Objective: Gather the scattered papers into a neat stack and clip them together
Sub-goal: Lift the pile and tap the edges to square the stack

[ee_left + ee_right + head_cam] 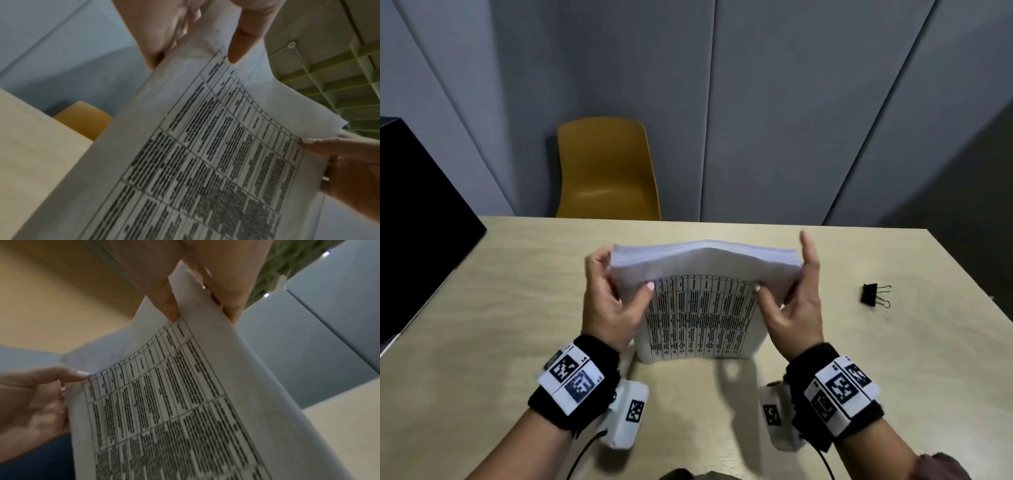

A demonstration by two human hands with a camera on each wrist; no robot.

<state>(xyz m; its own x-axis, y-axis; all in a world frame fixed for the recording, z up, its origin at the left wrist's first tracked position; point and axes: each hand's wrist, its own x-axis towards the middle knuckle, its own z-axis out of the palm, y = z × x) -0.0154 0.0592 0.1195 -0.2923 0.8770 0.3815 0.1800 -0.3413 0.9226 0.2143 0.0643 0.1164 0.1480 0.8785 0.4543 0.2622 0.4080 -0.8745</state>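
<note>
A stack of white papers (698, 318) with a printed table on the front sheet stands upright on its lower edge on the table (517, 291). Its top edge curls away from me. My left hand (621, 282) grips the stack's left side, thumb on the front and fingers behind. On the right side my right hand (782, 279) pinches it, thumb in front and one finger pointing up. The left wrist view shows the papers (205, 162) under my left thumb; the right wrist view shows the papers (185, 402) pinched. A black binder clip (875, 294) lies apart on the table, right of the hands.
A yellow chair (606, 171) stands behind the table's far edge, against grey wall panels. A black box-like object (414, 222) sits beside the table's left edge.
</note>
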